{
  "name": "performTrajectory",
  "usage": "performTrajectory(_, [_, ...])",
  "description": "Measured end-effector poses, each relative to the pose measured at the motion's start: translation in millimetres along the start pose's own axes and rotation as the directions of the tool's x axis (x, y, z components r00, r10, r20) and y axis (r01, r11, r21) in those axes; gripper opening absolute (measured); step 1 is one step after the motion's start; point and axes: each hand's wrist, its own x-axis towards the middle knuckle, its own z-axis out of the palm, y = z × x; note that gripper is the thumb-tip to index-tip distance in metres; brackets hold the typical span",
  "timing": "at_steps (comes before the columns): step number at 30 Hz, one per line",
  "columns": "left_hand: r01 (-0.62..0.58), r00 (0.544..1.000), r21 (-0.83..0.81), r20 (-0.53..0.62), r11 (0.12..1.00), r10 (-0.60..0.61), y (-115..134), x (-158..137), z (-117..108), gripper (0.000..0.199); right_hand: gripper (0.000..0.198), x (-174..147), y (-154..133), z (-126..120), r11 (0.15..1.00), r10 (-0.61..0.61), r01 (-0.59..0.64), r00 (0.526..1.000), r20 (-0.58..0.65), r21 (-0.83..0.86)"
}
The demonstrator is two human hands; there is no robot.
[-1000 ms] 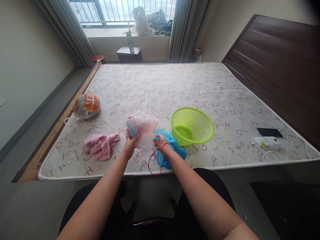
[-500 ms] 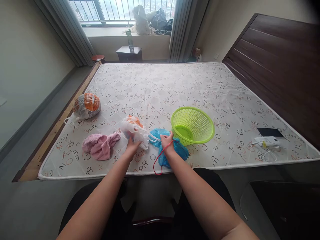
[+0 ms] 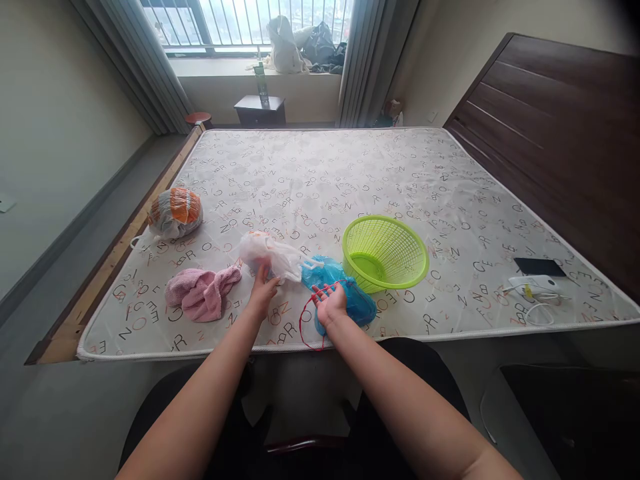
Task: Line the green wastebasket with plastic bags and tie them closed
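Observation:
My left hand (image 3: pixel 263 293) rests with its fingers apart against a crumpled white plastic bag (image 3: pixel 275 257) that has an orange print. My right hand (image 3: pixel 331 305) is turned palm up, fingers spread, just right of the bag's stretched handle. A thin red cord (image 3: pixel 302 327) loops beside this hand and crosses near its fingers; whether it is round the hand or only behind it, I cannot tell. Behind and under my right hand lies a blue plastic bag (image 3: pixel 361 301), its contents unclear. A green plastic basket (image 3: pixel 420 257) lies tilted against the blue bag, its opening facing me.
On the mattress (image 3: pixel 310 160), a pink towel (image 3: pixel 203 293) lies left of my left hand. Farther left sits a bundle in an orange-and-white plastic bag (image 3: pixel 176 212). A black phone (image 3: pixel 540 267) and a white charger with cable (image 3: pixel 535 285) lie at the right.
My right hand has let go of the white bag's handle, moved slightly down and turned palm up with fingers spread. The white bag has settled flatter, and my left hand has loosened on it.

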Motion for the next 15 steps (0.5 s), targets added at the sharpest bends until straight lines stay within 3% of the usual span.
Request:
performTrajectory(3, [0.096,0.989,-0.023,-0.109,0.995,-0.098,-2,4,1,0.074,0.021,-14,-3,-3,0.991,-0.005,-0.003,0.998,0.064,0.134])
performTrajectory(6, [0.231,0.966,-0.034,-0.108,0.972,-0.233,-7,6,2,0.055,0.022,-20,-9,-2,0.994,-0.036,0.022,0.991,0.132,0.106])
performTrajectory(9, [0.279,0.96,-0.031,-0.013,0.96,-0.28,-7,1,7,0.03,0.024,-18,-13,3,0.991,-0.136,0.132,0.973,0.187,0.034])
performTrajectory(12, [0.304,0.946,0.004,0.119,0.953,-0.302,-2,-7,14,0.024,0.024,-17,-14,9,0.973,-0.228,0.231,0.948,0.223,0.01])
performTrajectory(15, [0.324,0.92,0.027,0.223,0.946,-0.322,1,-12,19,0.03,0.022,-24,-9,10,0.988,-0.123,0.147,0.943,0.309,-0.055])
